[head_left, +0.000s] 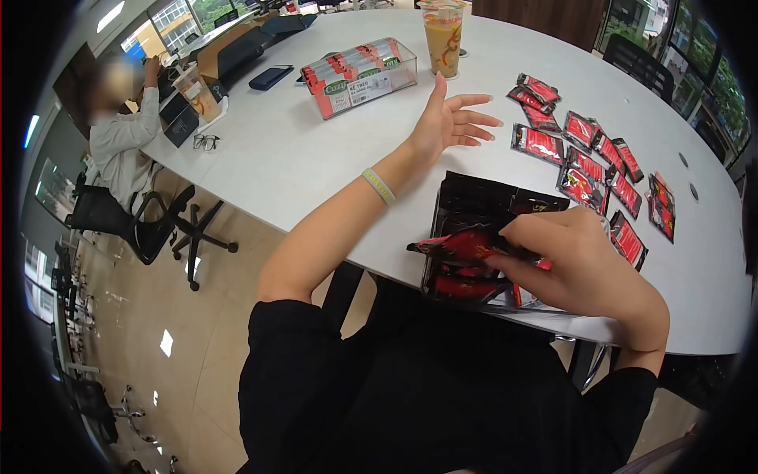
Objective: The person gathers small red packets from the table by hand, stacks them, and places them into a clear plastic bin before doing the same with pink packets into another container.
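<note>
My right hand (564,257) is closed on a red and black sachet (466,243) over an open black box (470,192) at the table's near edge. More red sachets show inside the box, partly hidden by that hand. Above and left of the box, my left hand (454,126) is held with its fingers spread and holds nothing. Several red and black sachets (538,144) lie loosely on the table to the right of my left hand and beyond the box.
On the white table (260,170) stand a clear tray of packets (359,75), a tall drink cup (442,39), a phone (271,77), glasses (206,142) and another cup (197,93). A person (122,130) sits at the left near an office chair (130,225).
</note>
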`<action>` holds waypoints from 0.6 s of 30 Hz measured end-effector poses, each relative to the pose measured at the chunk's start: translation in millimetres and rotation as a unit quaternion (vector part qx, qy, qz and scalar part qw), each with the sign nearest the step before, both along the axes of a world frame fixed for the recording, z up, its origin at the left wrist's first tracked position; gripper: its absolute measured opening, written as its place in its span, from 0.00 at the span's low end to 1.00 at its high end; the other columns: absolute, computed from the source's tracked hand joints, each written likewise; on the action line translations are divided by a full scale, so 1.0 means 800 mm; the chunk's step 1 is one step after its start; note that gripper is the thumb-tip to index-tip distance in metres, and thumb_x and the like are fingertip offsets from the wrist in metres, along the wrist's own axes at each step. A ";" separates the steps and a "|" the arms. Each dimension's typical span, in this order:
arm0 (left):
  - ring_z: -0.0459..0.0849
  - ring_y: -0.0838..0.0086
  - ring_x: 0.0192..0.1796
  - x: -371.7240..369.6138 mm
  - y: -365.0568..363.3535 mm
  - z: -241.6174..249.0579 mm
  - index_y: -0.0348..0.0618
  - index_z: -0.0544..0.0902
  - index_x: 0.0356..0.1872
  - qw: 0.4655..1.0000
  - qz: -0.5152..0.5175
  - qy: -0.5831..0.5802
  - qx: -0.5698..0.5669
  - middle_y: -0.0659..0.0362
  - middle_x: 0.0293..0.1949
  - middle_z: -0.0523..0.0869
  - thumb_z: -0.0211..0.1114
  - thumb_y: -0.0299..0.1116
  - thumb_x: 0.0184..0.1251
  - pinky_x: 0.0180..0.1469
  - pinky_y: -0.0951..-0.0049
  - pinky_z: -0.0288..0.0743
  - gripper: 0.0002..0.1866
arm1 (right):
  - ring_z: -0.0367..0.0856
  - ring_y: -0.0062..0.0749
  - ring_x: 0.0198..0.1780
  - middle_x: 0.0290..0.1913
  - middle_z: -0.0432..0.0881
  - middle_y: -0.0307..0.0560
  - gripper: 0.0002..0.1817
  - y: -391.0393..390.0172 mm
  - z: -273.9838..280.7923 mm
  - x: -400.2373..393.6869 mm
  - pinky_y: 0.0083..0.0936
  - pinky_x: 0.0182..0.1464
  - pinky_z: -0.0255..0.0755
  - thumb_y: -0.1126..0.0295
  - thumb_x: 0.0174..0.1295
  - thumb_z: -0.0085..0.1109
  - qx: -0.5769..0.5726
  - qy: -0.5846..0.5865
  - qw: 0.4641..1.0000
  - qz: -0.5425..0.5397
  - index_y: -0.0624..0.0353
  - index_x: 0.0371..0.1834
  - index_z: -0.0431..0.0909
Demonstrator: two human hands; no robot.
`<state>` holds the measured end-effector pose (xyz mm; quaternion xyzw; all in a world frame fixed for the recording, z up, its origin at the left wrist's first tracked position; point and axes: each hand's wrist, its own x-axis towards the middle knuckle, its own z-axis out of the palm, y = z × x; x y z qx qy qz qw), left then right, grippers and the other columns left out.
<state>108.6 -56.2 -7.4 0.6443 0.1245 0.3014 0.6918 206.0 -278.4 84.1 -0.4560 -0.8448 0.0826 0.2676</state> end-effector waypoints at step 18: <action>0.82 0.71 0.42 0.003 0.007 -0.007 0.40 0.66 0.59 0.999 -0.010 0.040 0.000 0.48 0.44 0.81 0.20 0.72 0.58 0.43 0.77 0.73 0.48 | 0.76 0.47 0.21 0.18 0.75 0.53 0.08 0.015 -0.029 -0.002 0.32 0.25 0.70 0.73 0.54 0.58 -0.085 0.039 0.990 0.108 0.66 0.27 0.71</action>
